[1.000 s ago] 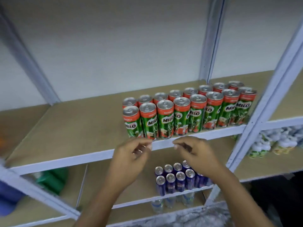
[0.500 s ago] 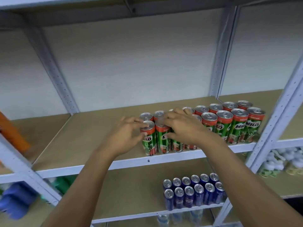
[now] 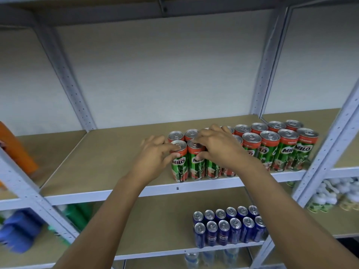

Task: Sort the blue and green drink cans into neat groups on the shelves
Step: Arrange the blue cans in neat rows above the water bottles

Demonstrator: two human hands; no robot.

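Green cans (image 3: 268,150) upright, two rows, upper shelf (image 3: 108,152). Left hand (image 3: 155,156) pinching end can (image 3: 179,164); right hand (image 3: 217,148) curled round next can (image 3: 197,162). Both directly under fingers. Blue cans (image 3: 229,226) one shelf below.

The Milo cans (image 3: 269,150) were green with red-orange upper bands and silver lids. The lower cans (image 3: 223,231) were blue. The shelf boards (image 3: 108,152) were tan, framed in white.

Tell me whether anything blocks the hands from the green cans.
Nothing visible does. The left hand grips the leftmost front green can, and the right hand holds the can beside it.
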